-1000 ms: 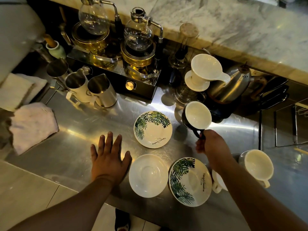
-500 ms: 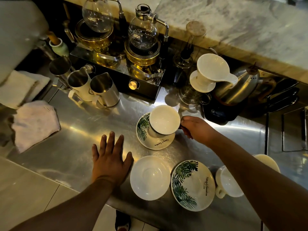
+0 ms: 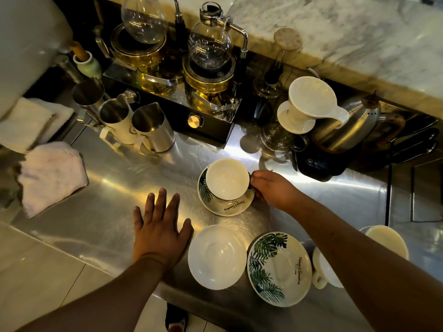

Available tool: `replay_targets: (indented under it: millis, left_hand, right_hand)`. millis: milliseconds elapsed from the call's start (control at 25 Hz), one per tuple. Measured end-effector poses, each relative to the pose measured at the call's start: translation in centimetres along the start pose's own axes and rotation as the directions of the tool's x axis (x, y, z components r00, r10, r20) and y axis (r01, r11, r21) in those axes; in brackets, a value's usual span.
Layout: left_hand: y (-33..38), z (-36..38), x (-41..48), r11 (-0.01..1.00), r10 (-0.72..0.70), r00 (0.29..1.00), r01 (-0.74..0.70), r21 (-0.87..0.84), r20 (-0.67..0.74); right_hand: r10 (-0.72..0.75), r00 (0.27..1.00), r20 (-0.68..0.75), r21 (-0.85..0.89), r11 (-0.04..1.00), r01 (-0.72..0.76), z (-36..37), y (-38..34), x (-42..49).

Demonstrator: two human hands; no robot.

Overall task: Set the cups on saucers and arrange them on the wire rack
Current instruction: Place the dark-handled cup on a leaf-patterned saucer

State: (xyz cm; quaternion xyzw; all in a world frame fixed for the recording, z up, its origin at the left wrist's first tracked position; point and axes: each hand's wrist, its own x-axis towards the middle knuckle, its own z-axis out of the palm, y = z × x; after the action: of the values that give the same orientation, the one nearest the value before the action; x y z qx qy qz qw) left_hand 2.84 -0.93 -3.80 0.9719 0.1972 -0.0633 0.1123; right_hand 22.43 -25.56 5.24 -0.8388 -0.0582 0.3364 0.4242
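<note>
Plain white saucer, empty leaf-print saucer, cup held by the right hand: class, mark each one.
plain white saucer (image 3: 217, 256), head view, centre well.
empty leaf-print saucer (image 3: 282, 271), head view, centre well.
cup (image 3: 227, 179), head view, inside bottom; right hand (image 3: 272, 188) at its handle.

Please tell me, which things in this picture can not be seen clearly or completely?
- Head view: handle of the cup on the leaf saucer, covered by the right hand; its grip cannot be told.
- Two cups at right, partly under the right forearm.
- Saucer lettering, too small to read.
- Wire rack, cut off by the right edge.
- Left hand lies flat, nothing hidden.
</note>
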Motion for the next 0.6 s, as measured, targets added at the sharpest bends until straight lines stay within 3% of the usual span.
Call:
replay_targets:
  millis: [600]
  left_hand:
    - [0.1, -0.2, 0.1, 1.0, 0.001, 1.0, -0.001, -0.005, 0.005]
  right_hand:
    - [0.01, 1.0, 0.017, 0.008, 1.0, -0.01, 0.3, 1.3, 0.5]
